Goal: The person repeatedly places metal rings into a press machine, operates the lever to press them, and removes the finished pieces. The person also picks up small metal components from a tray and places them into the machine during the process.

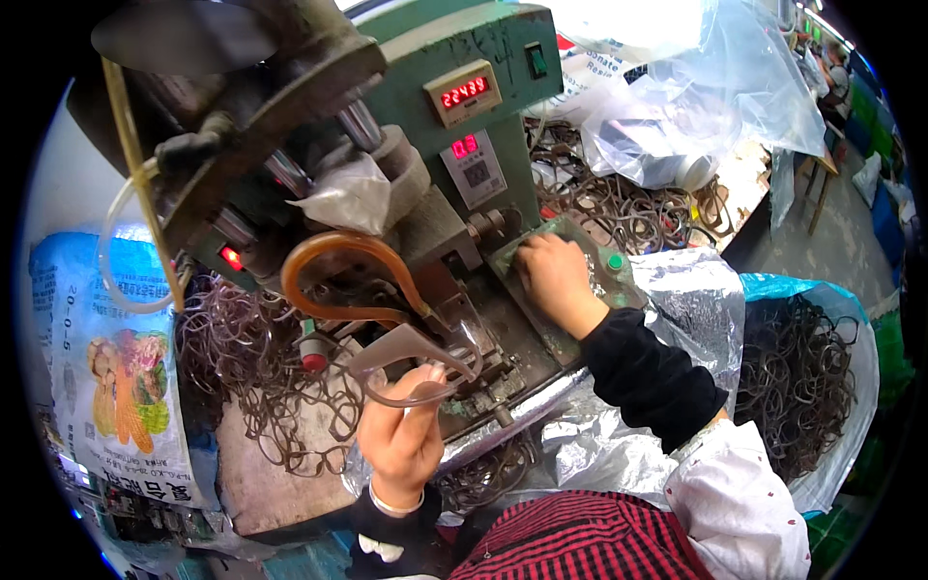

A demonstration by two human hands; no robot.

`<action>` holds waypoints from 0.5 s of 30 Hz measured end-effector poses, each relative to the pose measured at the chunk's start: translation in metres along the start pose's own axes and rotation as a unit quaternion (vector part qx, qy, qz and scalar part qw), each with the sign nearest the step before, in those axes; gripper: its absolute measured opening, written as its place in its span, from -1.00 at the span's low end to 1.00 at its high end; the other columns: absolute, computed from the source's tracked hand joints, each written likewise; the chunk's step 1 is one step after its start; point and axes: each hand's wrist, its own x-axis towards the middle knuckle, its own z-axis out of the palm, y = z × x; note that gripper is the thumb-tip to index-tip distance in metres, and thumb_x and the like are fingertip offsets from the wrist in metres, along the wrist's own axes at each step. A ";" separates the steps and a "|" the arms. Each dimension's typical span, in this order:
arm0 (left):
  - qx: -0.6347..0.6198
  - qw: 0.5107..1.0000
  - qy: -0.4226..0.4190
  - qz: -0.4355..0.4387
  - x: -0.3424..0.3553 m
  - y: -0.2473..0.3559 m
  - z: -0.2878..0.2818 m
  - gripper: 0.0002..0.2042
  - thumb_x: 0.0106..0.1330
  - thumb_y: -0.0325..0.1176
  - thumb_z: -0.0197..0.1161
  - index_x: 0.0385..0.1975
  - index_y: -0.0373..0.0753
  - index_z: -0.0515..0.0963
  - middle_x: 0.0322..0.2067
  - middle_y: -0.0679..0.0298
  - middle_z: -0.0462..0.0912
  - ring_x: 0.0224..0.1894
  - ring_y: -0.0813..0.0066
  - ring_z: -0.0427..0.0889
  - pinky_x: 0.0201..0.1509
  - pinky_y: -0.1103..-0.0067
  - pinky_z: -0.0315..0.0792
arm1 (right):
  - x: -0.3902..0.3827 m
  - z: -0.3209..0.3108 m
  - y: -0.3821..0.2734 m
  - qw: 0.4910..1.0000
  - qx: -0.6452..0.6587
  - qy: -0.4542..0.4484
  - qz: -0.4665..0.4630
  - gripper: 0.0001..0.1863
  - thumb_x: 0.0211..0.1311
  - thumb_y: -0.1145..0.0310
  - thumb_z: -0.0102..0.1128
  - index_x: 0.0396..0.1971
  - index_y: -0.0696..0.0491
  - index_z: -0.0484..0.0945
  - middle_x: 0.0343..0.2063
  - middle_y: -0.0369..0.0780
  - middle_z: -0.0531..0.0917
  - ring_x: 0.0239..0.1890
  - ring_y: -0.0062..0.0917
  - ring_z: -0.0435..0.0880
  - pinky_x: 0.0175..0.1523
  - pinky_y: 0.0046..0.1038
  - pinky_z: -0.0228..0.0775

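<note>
My left hand (401,435) pinches a translucent plastic eyewear piece (391,350) between thumb and fingers, held up at the front of a green press machine (416,48). The piece has curved, loop-like edges and lies close to the machine's metal fixture (488,372). An amber hose (338,244) bends in a loop just beyond it. My right hand (561,280) rests on the sloping green control box (590,242), with its fingers bent down over the left part. Its fingertips are hidden under the hand. A green button (615,261) shows to the right of it.
Tangled brown plastic loops (290,406) lie left of the machine, with more loops (628,208) behind. A bag full of loops (797,387) stands at right. A red button (314,361) sits near the left hand. Silver foil (609,454) covers the near edge; a blue printed sack (116,367) stands left.
</note>
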 end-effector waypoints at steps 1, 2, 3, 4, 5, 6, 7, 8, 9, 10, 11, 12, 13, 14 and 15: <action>0.049 0.998 -0.030 0.008 -0.008 0.001 -0.015 -0.65 0.00 -0.68 0.26 -0.15 -0.30 0.68 -0.18 0.01 0.69 -0.29 0.15 0.65 -0.27 0.42 0.50 | -0.004 0.002 0.003 1.000 0.002 -0.017 0.011 -0.93 -0.01 0.44 0.23 -0.47 0.04 0.59 -0.40 -0.23 0.59 -0.18 -0.28 0.60 -0.24 -0.22 0.43; 0.080 0.996 -0.042 -0.020 -0.020 0.003 -0.040 -0.67 0.06 -0.65 0.20 -0.15 -0.30 0.67 -0.15 -0.04 0.68 -0.23 0.07 0.67 -0.20 0.35 0.53 | -0.011 -0.011 0.000 0.999 0.008 -0.037 0.017 -0.91 -0.05 0.46 0.22 -0.46 0.06 0.57 -0.41 -0.21 0.59 -0.21 -0.25 0.60 -0.24 -0.19 0.43; 0.104 0.994 0.045 -0.003 -0.056 -0.016 -0.063 -0.70 0.08 -0.61 0.15 -0.16 -0.35 0.66 -0.13 -0.07 0.67 -0.24 0.06 0.66 -0.18 0.31 0.52 | -0.017 -0.021 -0.004 0.998 0.031 -0.041 0.029 -0.88 -0.03 0.48 0.22 -0.42 0.07 0.59 -0.37 -0.18 0.62 -0.21 -0.22 0.61 -0.20 -0.20 0.45; 0.120 0.984 0.130 0.000 -0.065 -0.022 -0.084 -0.73 0.14 -0.59 0.11 -0.17 -0.42 0.63 -0.17 -0.08 0.67 -0.24 0.10 0.66 -0.18 0.31 0.50 | -0.026 -0.031 -0.004 0.997 0.044 -0.052 0.044 -0.86 -0.01 0.51 0.22 -0.38 0.08 0.60 -0.34 -0.16 0.64 -0.21 -0.18 0.62 -0.17 -0.20 0.47; 0.277 0.952 0.103 -0.078 -0.063 -0.012 -0.113 -0.78 0.23 -0.63 0.11 -0.16 -0.47 0.61 -0.22 -0.02 0.66 -0.25 0.12 0.63 -0.16 0.33 0.47 | -0.035 -0.038 -0.002 0.993 0.093 0.014 0.066 -0.86 0.09 0.52 0.21 -0.31 0.11 0.61 -0.30 -0.18 0.67 -0.23 -0.24 0.65 -0.13 -0.27 0.49; 0.339 0.917 0.107 -0.183 -0.070 -0.013 -0.133 -0.80 0.28 -0.64 0.14 -0.14 -0.48 0.61 -0.23 0.03 0.65 -0.23 0.17 0.60 -0.12 0.35 0.47 | -0.044 -0.044 0.001 0.983 0.142 0.080 0.088 -0.85 0.19 0.53 0.20 -0.24 0.13 0.61 -0.27 -0.19 0.69 -0.24 -0.30 0.68 -0.10 -0.34 0.51; 0.401 0.891 0.062 -0.201 -0.078 -0.021 -0.158 -0.82 0.37 -0.62 0.12 -0.10 -0.46 0.59 -0.23 0.07 0.62 -0.23 0.22 0.56 -0.09 0.45 0.45 | -0.052 -0.047 0.006 0.932 0.286 0.098 0.197 -0.87 0.27 0.51 0.17 -0.22 0.15 0.61 -0.27 -0.23 0.70 -0.28 -0.43 0.68 -0.12 -0.44 0.50; 0.392 0.885 0.026 -0.249 -0.089 -0.029 -0.172 -0.81 0.34 -0.62 0.14 -0.10 -0.44 0.60 -0.24 0.07 0.61 -0.22 0.19 0.57 -0.09 0.43 0.45 | -0.057 -0.049 0.012 0.850 0.418 0.111 0.300 -0.88 0.35 0.49 0.14 -0.20 0.18 0.60 -0.28 -0.26 0.71 -0.32 -0.55 0.67 -0.15 -0.53 0.49; 0.385 0.875 -0.015 -0.295 -0.099 -0.036 -0.182 -0.80 0.31 -0.62 0.15 -0.10 -0.41 0.61 -0.25 0.06 0.61 -0.21 0.17 0.57 -0.09 0.41 0.45 | -0.058 -0.048 0.017 0.766 0.543 0.133 0.317 -0.85 0.42 0.46 0.11 -0.15 0.20 0.58 -0.33 -0.29 0.67 -0.31 -0.69 0.61 -0.15 -0.61 0.46; 0.372 0.863 -0.053 -0.338 -0.112 -0.045 -0.193 -0.79 0.28 -0.62 0.17 -0.11 -0.39 0.62 -0.26 0.06 0.61 -0.20 0.15 0.57 -0.08 0.38 0.45 | -0.057 -0.048 0.018 0.708 0.592 0.143 0.357 -0.84 0.41 0.48 0.12 -0.12 0.21 0.56 -0.33 -0.27 0.67 -0.32 -0.66 0.61 -0.13 -0.61 0.45; 0.389 0.848 -0.100 -0.346 -0.140 -0.063 -0.199 -0.77 0.24 -0.60 0.20 -0.12 -0.36 0.61 -0.23 0.05 0.59 -0.18 0.09 0.58 -0.09 0.37 0.45 | -0.054 -0.044 0.016 0.705 0.597 0.148 0.353 -0.84 0.40 0.47 0.14 -0.12 0.21 0.57 -0.33 -0.28 0.67 -0.31 -0.67 0.61 -0.13 -0.62 0.45; 0.387 0.829 -0.125 -0.384 -0.146 -0.062 -0.188 -0.73 0.15 -0.61 0.20 -0.12 -0.38 0.61 -0.16 0.03 0.59 -0.14 0.04 0.59 -0.07 0.33 0.46 | -0.046 -0.037 0.010 0.705 0.601 0.148 0.345 -0.84 0.39 0.46 0.16 -0.12 0.21 0.58 -0.33 -0.28 0.67 -0.31 -0.68 0.61 -0.13 -0.62 0.44; 0.398 0.810 -0.173 -0.396 -0.172 -0.079 -0.186 -0.70 0.12 -0.58 0.20 -0.12 -0.36 0.62 -0.12 0.01 0.59 -0.12 0.00 0.60 -0.05 0.31 0.48 | -0.038 -0.031 0.008 0.705 0.607 0.135 0.342 -0.84 0.38 0.46 0.17 -0.13 0.20 0.59 -0.33 -0.29 0.67 -0.31 -0.69 0.60 -0.13 -0.62 0.44; 0.421 0.792 -0.217 -0.385 -0.189 -0.089 -0.170 -0.69 0.10 -0.54 0.21 -0.12 -0.33 0.63 -0.11 -0.02 0.59 -0.10 -0.04 0.61 -0.04 0.29 0.50 | -0.030 -0.026 0.007 0.707 0.608 0.120 0.340 -0.84 0.37 0.46 0.18 -0.14 0.20 0.60 -0.33 -0.31 0.67 -0.31 -0.69 0.60 -0.13 -0.62 0.43; 0.417 0.766 -0.252 -0.420 -0.222 -0.109 -0.163 -0.74 0.09 -0.49 0.24 -0.19 -0.32 0.64 -0.13 -0.04 0.60 -0.12 -0.07 0.61 -0.07 0.25 0.51 | -0.024 -0.021 0.004 0.688 0.627 0.112 0.347 -0.84 0.33 0.45 0.24 -0.18 0.20 0.62 -0.35 -0.33 0.67 -0.32 -0.70 0.59 -0.15 -0.64 0.42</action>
